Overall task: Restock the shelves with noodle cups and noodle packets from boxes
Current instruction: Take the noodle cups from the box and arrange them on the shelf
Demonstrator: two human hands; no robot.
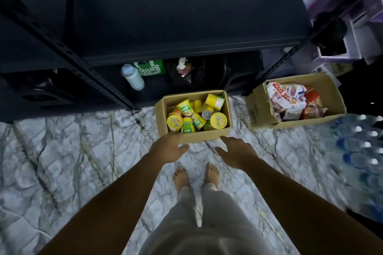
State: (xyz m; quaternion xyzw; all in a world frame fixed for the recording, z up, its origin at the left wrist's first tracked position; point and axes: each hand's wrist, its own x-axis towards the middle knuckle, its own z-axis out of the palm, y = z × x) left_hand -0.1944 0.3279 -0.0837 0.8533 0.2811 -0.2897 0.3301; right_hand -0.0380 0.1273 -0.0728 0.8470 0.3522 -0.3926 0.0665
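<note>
Your view is dim and soft overall; the black metal shelf [186, 16] swallows detail, the pale marble floor [62, 151] catches most light, and wide-angle bending smears the floor's right edge.

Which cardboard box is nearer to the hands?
The box of yellow noodle cups, just ahead of the left hand and right hand; the packet box sits farther right.
</note>
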